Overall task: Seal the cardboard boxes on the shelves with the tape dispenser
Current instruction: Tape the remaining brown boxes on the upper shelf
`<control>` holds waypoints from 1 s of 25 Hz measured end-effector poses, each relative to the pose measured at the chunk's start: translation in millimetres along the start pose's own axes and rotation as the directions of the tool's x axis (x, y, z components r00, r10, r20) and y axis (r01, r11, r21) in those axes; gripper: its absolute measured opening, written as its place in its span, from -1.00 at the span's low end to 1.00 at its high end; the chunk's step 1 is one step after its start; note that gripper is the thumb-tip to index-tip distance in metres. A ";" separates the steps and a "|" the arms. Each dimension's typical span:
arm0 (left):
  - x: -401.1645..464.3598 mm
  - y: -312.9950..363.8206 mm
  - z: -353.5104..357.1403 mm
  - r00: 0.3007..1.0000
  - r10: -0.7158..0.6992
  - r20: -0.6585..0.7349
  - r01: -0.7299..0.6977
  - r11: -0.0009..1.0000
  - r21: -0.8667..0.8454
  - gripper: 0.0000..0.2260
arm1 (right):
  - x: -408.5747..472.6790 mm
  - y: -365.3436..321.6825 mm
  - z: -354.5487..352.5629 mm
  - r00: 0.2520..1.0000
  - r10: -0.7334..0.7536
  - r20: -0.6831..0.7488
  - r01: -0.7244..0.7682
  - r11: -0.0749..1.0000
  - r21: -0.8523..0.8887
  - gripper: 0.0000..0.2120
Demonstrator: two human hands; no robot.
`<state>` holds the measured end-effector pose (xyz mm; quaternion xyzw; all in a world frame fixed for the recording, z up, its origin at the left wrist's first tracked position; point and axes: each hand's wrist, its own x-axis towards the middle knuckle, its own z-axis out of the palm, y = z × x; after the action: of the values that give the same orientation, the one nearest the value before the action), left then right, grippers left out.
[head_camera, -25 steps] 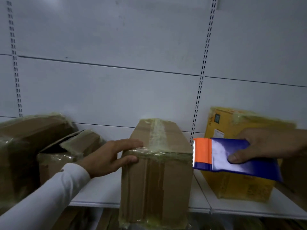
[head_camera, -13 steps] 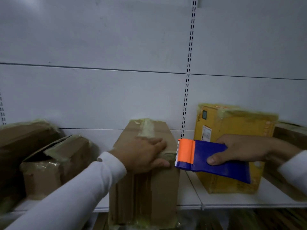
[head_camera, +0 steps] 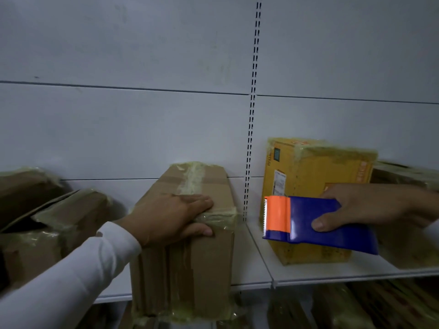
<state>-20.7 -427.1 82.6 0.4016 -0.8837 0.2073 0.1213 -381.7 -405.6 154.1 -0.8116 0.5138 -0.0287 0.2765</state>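
Observation:
A tall brown cardboard box [head_camera: 190,264] stands at the shelf's front edge, with clear tape along its top seam and around its upper front edge. My left hand [head_camera: 171,218] lies over that front top edge, fingers flat on the top and thumb on the front face. My right hand [head_camera: 370,205] grips a blue tape dispenser [head_camera: 316,222] with an orange head and toothed blade pointing left. The dispenser hovers to the right of the brown box, apart from it, in front of a yellow taped box [head_camera: 316,176].
The white metal shelf [head_camera: 261,257] has a slotted upright [head_camera: 251,129] on its back panel. Two brown taped boxes [head_camera: 59,224] sit at the left, one with a lifted flap. Another brown box [head_camera: 408,176] stands at the far right. More boxes lie on the shelf below.
My left hand has slid from the box's left side onto its front top edge. My right hand has carried the dispenser slightly down and away from the box's right side.

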 end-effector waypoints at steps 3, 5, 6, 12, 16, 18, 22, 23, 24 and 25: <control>0.0 6.4 -4.7 0.999 -0.034 -0.024 0.033 0.999 -0.027 -0.29 | 9.8 -3.6 12.7 0.998 0.029 -0.055 -0.032 0.998 -0.055 -0.57; 6.7 13.9 -7.1 0.993 -0.098 -0.059 0.097 0.995 -0.019 -0.28 | 23.5 -10.7 25.1 0.996 0.056 -0.072 -0.062 0.995 -0.077 -0.62; 11.4 20.5 -6.2 0.989 -0.117 -0.090 0.118 0.993 0.005 -0.27 | 28.9 -13.8 29.9 0.994 0.069 -0.084 -0.076 0.993 -0.093 -0.63; 21.6 41.6 11.7 0.980 -0.142 -0.140 0.156 0.984 0.089 -0.21 | 42.1 -30.9 44.8 0.958 0.131 -0.255 -0.210 0.927 -0.312 -0.49; 12.3 39.7 0.3 0.987 -0.153 -0.057 0.155 0.987 0.045 -0.24 | 44.1 -8.2 62.6 0.899 0.180 -0.398 -0.407 0.677 -0.614 -0.58; 8.0 43.5 1.8 0.980 -0.193 -0.046 0.195 0.980 0.032 -0.29 | 41.4 15.8 80.0 0.885 0.270 -0.379 -0.432 0.779 -0.454 -0.57; 37.9 65.4 8.3 0.915 -0.377 -0.142 0.387 0.921 0.051 -0.53 | 40.2 20.2 79.0 0.849 0.136 -0.510 -0.280 0.936 -0.215 -0.52; 45.1 74.9 11.4 0.908 -0.385 -0.164 0.403 0.911 0.092 -0.60 | 40.3 17.2 76.3 0.831 0.109 -0.545 -0.250 0.949 -0.190 -0.52; 49.1 82.3 14.7 0.905 -0.387 -0.177 0.410 0.904 0.121 -0.64 | 40.2 14.8 74.9 0.816 0.083 -0.572 -0.226 0.956 -0.185 -0.52; 49.7 86.2 18.1 0.905 -0.387 -0.178 0.413 0.899 0.145 -0.67 | 40.4 12.5 75.1 0.807 0.068 -0.587 -0.202 0.965 -0.167 -0.52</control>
<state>-119.3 -417.3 62.4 0.5678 -0.7487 0.2851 0.1888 -348.0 -412.4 75.0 -0.7515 0.6299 -0.1955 0.0172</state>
